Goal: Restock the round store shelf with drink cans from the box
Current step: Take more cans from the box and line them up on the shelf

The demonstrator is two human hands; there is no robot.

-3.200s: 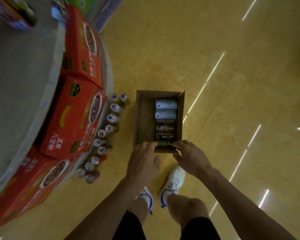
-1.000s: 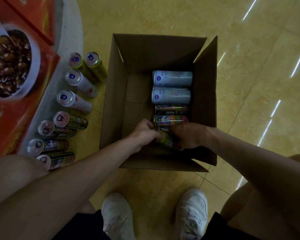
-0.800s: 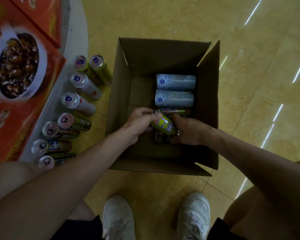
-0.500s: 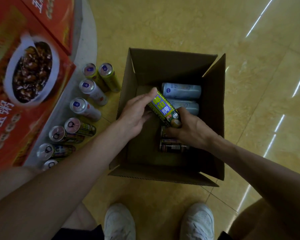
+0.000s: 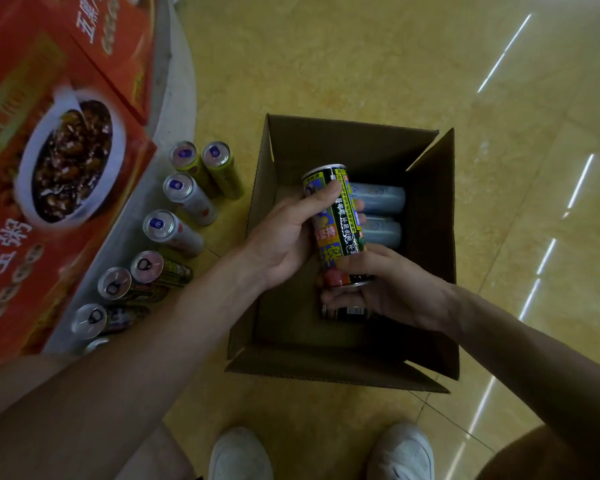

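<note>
An open cardboard box [image 5: 430,209] sits on the floor in front of me. Above it I hold a yellow-and-black drink can [image 5: 336,223] nearly upright. My left hand [image 5: 284,237] grips its side, thumb across the label. My right hand [image 5: 388,289] holds its lower end, fingers curled under the base. Two pale blue cans [image 5: 381,216] lie at the far end of the box, and a dark can [image 5: 343,311] lies under my right hand. The round shelf's grey base [image 5: 167,98] curves at the left, with several cans [image 5: 174,230] lined along its edge.
Red cartons [image 5: 49,168] printed with a bowl of porridge are stacked on the round shelf at the left. My white shoes [image 5: 400,452] stand on the yellow tiled floor [image 5: 395,64] just before the box. The box's near flap [image 5: 326,370] folds outward.
The two hands reached into the box, took the yellow-and-black can from the near end and lifted it upright above the box. My view moved closer to the box.
</note>
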